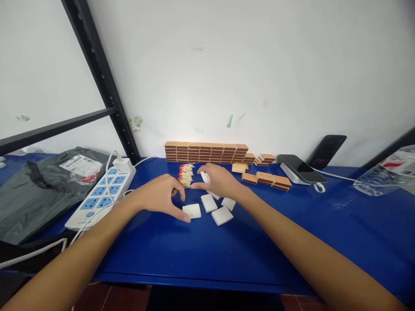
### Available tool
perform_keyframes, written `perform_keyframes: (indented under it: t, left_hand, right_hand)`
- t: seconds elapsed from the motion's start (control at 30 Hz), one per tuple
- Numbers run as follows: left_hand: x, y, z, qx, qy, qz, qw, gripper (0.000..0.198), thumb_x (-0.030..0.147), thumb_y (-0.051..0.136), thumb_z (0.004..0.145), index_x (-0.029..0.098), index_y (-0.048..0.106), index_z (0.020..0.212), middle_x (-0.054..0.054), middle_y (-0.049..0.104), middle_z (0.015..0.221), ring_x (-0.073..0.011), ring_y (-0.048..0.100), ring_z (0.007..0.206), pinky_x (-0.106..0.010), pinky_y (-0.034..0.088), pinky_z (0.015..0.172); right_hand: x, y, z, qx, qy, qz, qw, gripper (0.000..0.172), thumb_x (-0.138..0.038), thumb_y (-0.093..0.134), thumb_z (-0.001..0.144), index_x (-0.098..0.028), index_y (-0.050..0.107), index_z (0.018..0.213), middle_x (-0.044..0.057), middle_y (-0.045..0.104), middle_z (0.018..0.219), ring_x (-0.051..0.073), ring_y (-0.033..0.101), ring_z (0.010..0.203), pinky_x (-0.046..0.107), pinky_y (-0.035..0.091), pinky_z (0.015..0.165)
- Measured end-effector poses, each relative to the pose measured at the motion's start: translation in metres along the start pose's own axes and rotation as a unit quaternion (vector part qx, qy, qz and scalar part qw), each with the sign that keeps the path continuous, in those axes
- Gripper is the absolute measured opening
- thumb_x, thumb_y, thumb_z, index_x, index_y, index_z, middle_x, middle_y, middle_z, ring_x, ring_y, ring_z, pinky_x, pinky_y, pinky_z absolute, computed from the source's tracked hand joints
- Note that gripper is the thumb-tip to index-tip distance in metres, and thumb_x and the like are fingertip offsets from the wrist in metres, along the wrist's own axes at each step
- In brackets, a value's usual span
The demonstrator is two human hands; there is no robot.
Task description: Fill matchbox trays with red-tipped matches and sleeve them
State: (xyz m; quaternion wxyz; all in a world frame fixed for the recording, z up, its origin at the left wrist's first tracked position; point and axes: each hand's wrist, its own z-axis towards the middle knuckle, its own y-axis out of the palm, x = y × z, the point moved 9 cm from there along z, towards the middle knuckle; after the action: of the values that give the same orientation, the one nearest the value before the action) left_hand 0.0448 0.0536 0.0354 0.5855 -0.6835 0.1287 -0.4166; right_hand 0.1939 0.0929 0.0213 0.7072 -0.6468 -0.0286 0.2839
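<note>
My right hand [218, 179] pinches a small white matchbox tray [204, 176], tilted up between thumb and fingers, just right of a pile of red-tipped matches [186, 175]. With fingers curved and thumb apart, my left hand [162, 196] is open. Its thumb tip is by a white tray [192, 211] lying on the blue table; whether they touch I cannot tell. More white trays lie close by, among them one in the middle [208, 203] and one nearer me [222, 215]. Another is partly hidden behind my right hand.
Matchbox covers [207, 152] form a stacked row along the wall, with several loose ones [265, 179] to the right. Farther right are a phone [300, 167] on a white block and a clear plastic bag [382, 172]. Left stand a power strip [103, 194] and a grey parcel bag [42, 194].
</note>
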Motion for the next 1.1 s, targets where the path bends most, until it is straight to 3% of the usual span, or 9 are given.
perform_keyframes:
  t: [0.17,0.27,0.33,0.43,0.6,0.83,1.1]
  left_hand:
    - [0.004,0.017,0.005,-0.007,0.01,0.007,1.0,0.043,0.06,0.094,0.065,0.024,0.082,0.085,0.003,0.064,0.064,-0.0142,0.052,0.054,-0.031,0.033,0.05]
    - [0.003,0.02,0.008,-0.015,0.012,-0.015,1.0,0.03,0.048,0.091,0.071,0.023,0.083,0.086,0.003,0.064,0.062,-0.0141,0.054,0.053,-0.03,0.035,0.051]
    - [-0.003,0.016,0.007,-0.017,0.002,-0.029,0.999,0.028,0.046,0.09,0.072,0.023,0.083,0.085,0.003,0.063,0.06,-0.0139,0.053,0.052,-0.03,0.035,0.05]
    - [-0.017,0.006,0.002,-0.022,-0.029,-0.042,0.998,0.026,0.045,0.089,0.072,0.022,0.082,0.082,0.003,0.065,0.06,-0.014,0.055,0.053,-0.029,0.038,0.05]
    - [-0.034,-0.014,-0.002,0.011,-0.045,-0.007,0.999,0.028,0.044,0.093,0.066,0.023,0.084,0.081,0.001,0.074,0.073,-0.0158,0.065,0.061,-0.028,0.044,0.054]
    - [-0.041,0.002,-0.002,-0.076,-0.086,-0.018,0.993,0.044,0.054,0.094,0.064,0.021,0.084,0.091,0.0,0.077,0.083,-0.0161,0.066,0.067,-0.027,0.044,0.057]
    - [-0.035,0.011,0.001,-0.072,-0.068,-0.057,0.993,0.038,0.047,0.094,0.067,0.02,0.084,0.092,-0.001,0.075,0.079,-0.016,0.065,0.068,-0.026,0.043,0.058]
  right_hand:
    - [0.003,0.01,-0.003,-0.039,0.011,-0.164,0.986,0.065,-0.07,0.068,0.096,-0.015,0.068,0.132,0.022,0.072,0.128,0.039,0.066,0.122,0.045,0.052,0.094]
    - [-0.009,0.004,-0.007,-0.003,-0.011,-0.229,0.973,0.056,-0.065,0.057,0.104,-0.015,0.071,0.125,0.025,0.071,0.128,0.042,0.061,0.125,0.052,0.047,0.099]
    - [-0.02,0.003,-0.006,0.021,-0.037,-0.219,0.975,0.043,-0.054,0.054,0.108,-0.017,0.073,0.118,0.021,0.072,0.126,0.039,0.059,0.125,0.051,0.044,0.1]
    - [-0.029,0.012,0.0,0.01,-0.042,-0.15,0.988,0.029,-0.047,0.064,0.105,-0.019,0.073,0.106,0.015,0.073,0.118,0.034,0.06,0.118,0.046,0.044,0.096]
    - [-0.028,0.027,0.008,0.009,0.001,-0.061,0.998,0.031,-0.051,0.071,0.099,-0.02,0.072,0.094,0.011,0.075,0.11,0.031,0.061,0.113,0.043,0.044,0.091]
    - [-0.027,0.036,0.009,-0.006,0.008,-0.021,1.0,0.019,-0.032,0.069,0.103,-0.02,0.07,0.088,0.008,0.076,0.104,0.027,0.06,0.108,0.039,0.04,0.089]
    - [-0.019,0.024,-0.018,-0.021,-0.03,-0.019,0.999,0.018,-0.027,0.069,0.103,-0.019,0.068,0.088,0.009,0.073,0.1,0.026,0.057,0.102,0.039,0.036,0.089]
